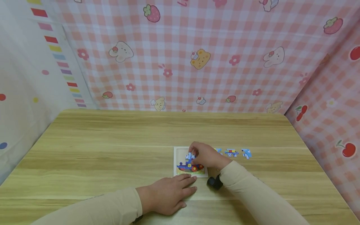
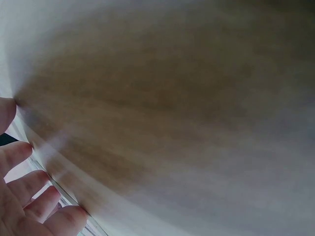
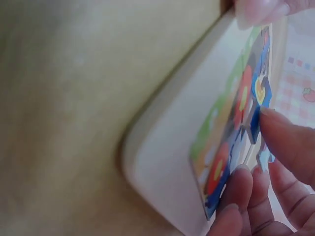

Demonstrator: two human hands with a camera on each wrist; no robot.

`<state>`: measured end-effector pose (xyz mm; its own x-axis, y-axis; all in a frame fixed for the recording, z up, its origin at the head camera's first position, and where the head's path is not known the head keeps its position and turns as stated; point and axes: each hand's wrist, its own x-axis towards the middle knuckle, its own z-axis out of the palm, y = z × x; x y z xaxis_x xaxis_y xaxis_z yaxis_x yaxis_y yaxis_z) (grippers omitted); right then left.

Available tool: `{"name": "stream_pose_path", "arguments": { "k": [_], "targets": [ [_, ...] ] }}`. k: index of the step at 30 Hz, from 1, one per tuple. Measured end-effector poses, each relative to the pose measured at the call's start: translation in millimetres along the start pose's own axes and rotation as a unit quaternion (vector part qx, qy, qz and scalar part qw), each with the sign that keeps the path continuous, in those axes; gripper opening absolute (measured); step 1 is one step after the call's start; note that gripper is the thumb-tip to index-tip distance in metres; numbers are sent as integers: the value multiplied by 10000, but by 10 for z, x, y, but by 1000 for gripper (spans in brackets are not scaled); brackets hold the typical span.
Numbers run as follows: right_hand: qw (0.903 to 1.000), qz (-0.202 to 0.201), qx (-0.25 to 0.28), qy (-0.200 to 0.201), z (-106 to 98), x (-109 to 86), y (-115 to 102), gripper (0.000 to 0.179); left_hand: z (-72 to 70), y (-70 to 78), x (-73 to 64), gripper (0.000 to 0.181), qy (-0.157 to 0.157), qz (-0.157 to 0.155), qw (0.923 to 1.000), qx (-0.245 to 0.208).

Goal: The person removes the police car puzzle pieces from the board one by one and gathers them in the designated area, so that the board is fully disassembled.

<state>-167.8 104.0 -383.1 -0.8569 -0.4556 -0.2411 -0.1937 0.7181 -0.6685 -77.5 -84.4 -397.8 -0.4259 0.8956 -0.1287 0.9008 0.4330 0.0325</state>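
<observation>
My right hand [image 1: 207, 155] pinches a blue jigsaw piece [image 1: 189, 156] between thumb and fingers, over a square puzzle board [image 1: 175, 156] with a pale frame. In the right wrist view the piece [image 3: 260, 96] stands tilted from the board and shows a yellow patch. Assembled along the board's lower part is a boat picture [image 1: 194, 168] with red-and-yellow round shapes; bare backing shows at its upper left. My left hand [image 1: 170, 194] lies palm down with spread fingers, fingertips at the board's near edge. The left wrist view shows its fingers [image 2: 29, 187] beside that edge.
Right of the board lie loose jigsaw pieces: one [image 1: 218, 151] partly behind my right hand, one with a red and yellow pattern [image 1: 232, 152], and a blue one [image 1: 246, 153]. A black device [image 1: 215, 182] sits under my right wrist. Patterned curtains [image 1: 174, 84] border the wooden table [image 1: 112, 134].
</observation>
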Motion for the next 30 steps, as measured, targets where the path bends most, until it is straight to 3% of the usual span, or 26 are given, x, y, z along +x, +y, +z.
{"name": "stream_pose_path", "arguments": {
  "k": [17, 24, 30],
  "targets": [
    [9973, -202, 701, -53, -13, 16, 59, 16, 2, -7, 4, 49, 14, 43, 10000, -24],
    [9964, -143, 830, 103, -73, -28, 31, 17, 14, 2, 7, 50, 49, 18, 10000, 73],
    [9958, -56, 841, 369, -161, -57, 62, 17, -5, -11, 15, 51, -206, -59, 9992, -329]
  ]
}}
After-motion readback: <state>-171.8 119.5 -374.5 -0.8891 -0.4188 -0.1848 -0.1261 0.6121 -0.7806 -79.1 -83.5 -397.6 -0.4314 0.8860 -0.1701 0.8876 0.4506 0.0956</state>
